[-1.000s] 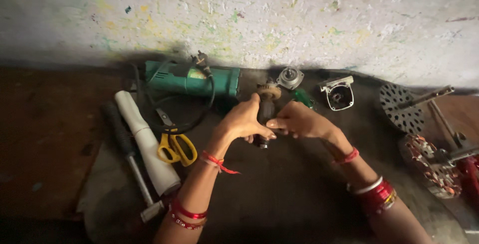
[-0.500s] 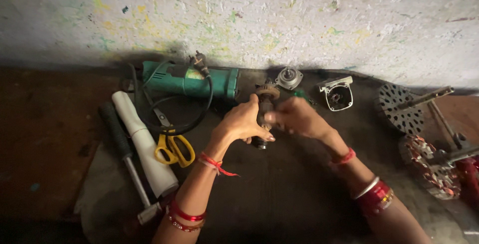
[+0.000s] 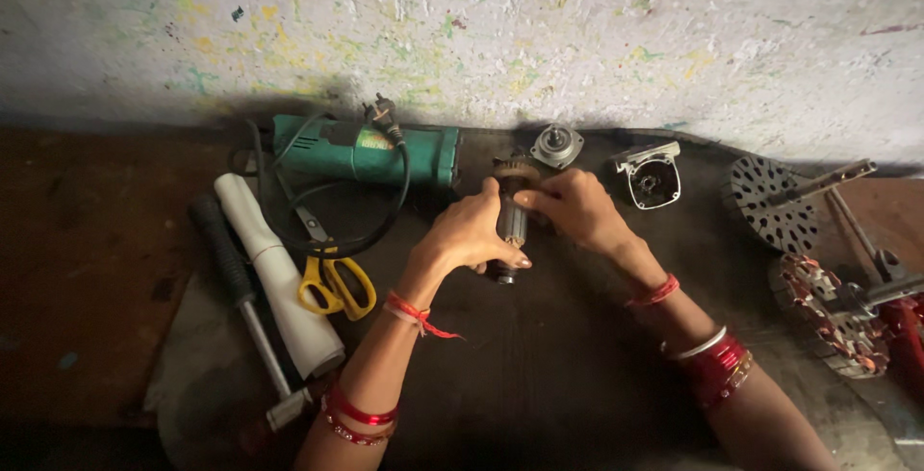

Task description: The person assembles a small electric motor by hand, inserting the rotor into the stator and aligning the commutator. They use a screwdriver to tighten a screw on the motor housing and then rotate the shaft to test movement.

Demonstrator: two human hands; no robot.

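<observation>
The motor armature point(image 3: 509, 216) sits dead centre over the dark mat point(image 3: 577, 375), upright-ish with its shaft end pointing down toward the person, just in front of the green angle grinder body point(image 3: 371, 152). The left hand point(image 3: 472, 235) wraps round it from the left, fingers curled closed against the winding, thumb tucked low by the shaft. The right hand point(image 3: 577, 209) comes in from the other side, fingertips pinched shut on the armature's upper part. Both wrists wear red thread and bangles.

Out from there: a round metal bearing cap point(image 3: 557, 145) lies just behind the hands by the wall, and a grey gear housing point(image 3: 649, 175) sits to the right of it. Left of the hands, yellow-handled scissors point(image 3: 332, 279) lie under the grinder's black cable point(image 3: 385, 211), beside a white tube point(image 3: 274, 274) and a black-handled tool point(image 3: 236, 288). Far right, two perforated fan rotors point(image 3: 775, 203) rest on their shafts.
</observation>
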